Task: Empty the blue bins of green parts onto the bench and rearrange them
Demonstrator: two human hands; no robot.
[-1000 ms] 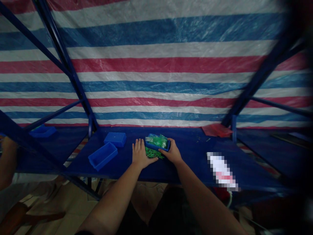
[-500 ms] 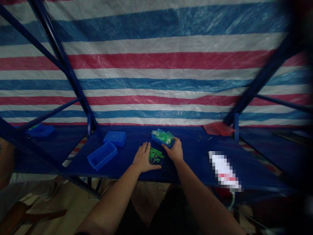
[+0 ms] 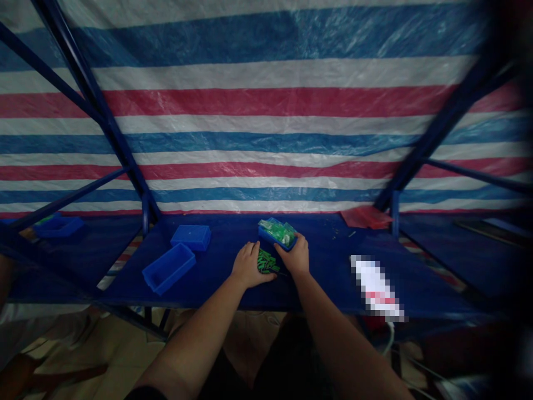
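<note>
My left hand (image 3: 249,265) rests on the table with its thumb apart from its fingers, curved around the left side of a small pile of green plastic wall plugs (image 3: 266,261). A few thin, shiny pieces show at the pile's edge, too small to name. With thumb and fingers, my right hand (image 3: 296,256) grips the right-hand corner of a blue plastic bin (image 3: 266,234). Clear bags (image 3: 282,230) with green contents fill that bin, which sits just behind the loose pile.
Left on the blue table (image 3: 225,300) are an open blue bin (image 3: 169,269) and an upturned-looking one (image 3: 191,236). A red plastic sheet (image 3: 365,216) lies at the back right, a pixelated white item (image 3: 377,289) at the front right. Blue frame posts (image 3: 120,147) flank a striped tarp (image 3: 275,103).
My left hand has moved slightly right, its fingers drawn closer together, and the green pile is more compact. My right hand keeps hold of the bin. The view has shifted a little.
</note>
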